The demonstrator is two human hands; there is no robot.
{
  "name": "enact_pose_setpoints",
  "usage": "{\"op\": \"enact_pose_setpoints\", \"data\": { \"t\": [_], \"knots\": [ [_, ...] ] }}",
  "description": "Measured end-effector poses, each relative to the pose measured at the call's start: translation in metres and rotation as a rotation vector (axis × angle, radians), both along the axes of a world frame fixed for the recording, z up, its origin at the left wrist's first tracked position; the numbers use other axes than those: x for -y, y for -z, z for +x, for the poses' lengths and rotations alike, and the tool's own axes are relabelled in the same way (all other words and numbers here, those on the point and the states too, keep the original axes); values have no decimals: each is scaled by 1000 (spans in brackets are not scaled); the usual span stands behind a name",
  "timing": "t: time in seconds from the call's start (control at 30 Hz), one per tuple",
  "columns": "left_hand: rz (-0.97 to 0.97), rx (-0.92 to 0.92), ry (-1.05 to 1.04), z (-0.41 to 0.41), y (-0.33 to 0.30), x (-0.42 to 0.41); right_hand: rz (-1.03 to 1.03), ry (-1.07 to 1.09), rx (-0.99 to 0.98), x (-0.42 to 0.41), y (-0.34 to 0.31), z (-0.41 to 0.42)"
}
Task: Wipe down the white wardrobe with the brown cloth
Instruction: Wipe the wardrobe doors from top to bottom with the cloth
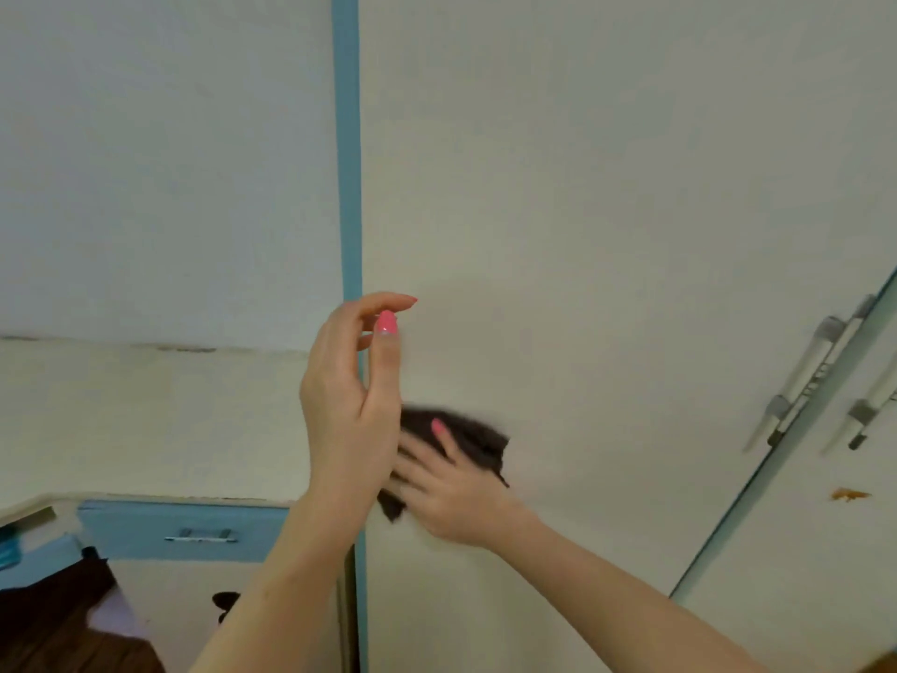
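The white wardrobe (582, 187) fills the view, its door edged with a blue strip (348, 138). My right hand (451, 493) presses the dark brown cloth (466, 437) flat against the door panel, just right of the blue strip; the cloth is blurred and partly covered by my fingers. My left hand (349, 405) is raised upright in front of the strip, left of the cloth, fingers loosely curled and apart, holding nothing. It overlaps the cloth's left edge.
Two silver bar handles (815, 371) sit on the wardrobe's right doors, with an orange smudge (849, 494) below them. At lower left are a blue drawer with a metal handle (201, 535), a white ledge (145, 420), and wooden floor (58, 633).
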State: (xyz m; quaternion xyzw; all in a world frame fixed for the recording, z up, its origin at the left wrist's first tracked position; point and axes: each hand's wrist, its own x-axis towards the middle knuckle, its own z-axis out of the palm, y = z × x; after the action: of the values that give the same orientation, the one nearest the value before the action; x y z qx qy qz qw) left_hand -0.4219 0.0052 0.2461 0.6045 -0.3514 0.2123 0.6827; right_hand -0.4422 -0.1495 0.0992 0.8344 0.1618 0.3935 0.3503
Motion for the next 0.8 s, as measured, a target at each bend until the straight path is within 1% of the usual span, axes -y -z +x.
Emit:
{"op": "enact_pose_setpoints", "data": {
  "t": [0.07,0.1,0.13,0.17,0.23,0.3,0.37,0.43,0.47,0.5,0.53,0.6,0.63,0.67,0.73,0.8],
  "knots": [
    [18,-17,15,-5,8,6,-254,55,-218,24,34,-27],
    [22,-25,14,-8,11,8,-319,62,-274,37,38,-39],
    [26,-28,10,-11,12,10,-334,66,-296,51,33,-50],
    [25,-33,6,-16,12,13,-311,62,-270,65,21,-60],
    [16,-42,-7,-26,8,20,-199,34,-98,92,-16,-73],
    [-6,-51,-6,-39,2,29,-34,19,76,118,-59,-85],
    [-22,-52,-1,-53,1,41,143,24,238,136,-86,-97],
    [-11,-52,-8,-67,10,51,295,45,343,146,-80,-107],
    [-2,-49,-11,-72,17,56,322,58,353,150,-62,-113],
    [3,-43,-13,-75,24,61,286,67,306,154,-39,-121],
    [6,-33,-18,-76,30,66,192,71,210,161,-14,-130],
    [8,-4,-27,-77,43,75,-56,98,-32,185,33,-154],
    [2,15,-26,-78,47,79,-136,116,-111,199,47,-167],
    [-11,34,-23,-78,50,82,-172,128,-152,211,52,-176],
    [-39,75,-10,-78,55,87,-193,128,-113,227,43,-183],
    [-44,109,0,-82,65,91,-116,122,-1,232,25,-187]
  ]
}}
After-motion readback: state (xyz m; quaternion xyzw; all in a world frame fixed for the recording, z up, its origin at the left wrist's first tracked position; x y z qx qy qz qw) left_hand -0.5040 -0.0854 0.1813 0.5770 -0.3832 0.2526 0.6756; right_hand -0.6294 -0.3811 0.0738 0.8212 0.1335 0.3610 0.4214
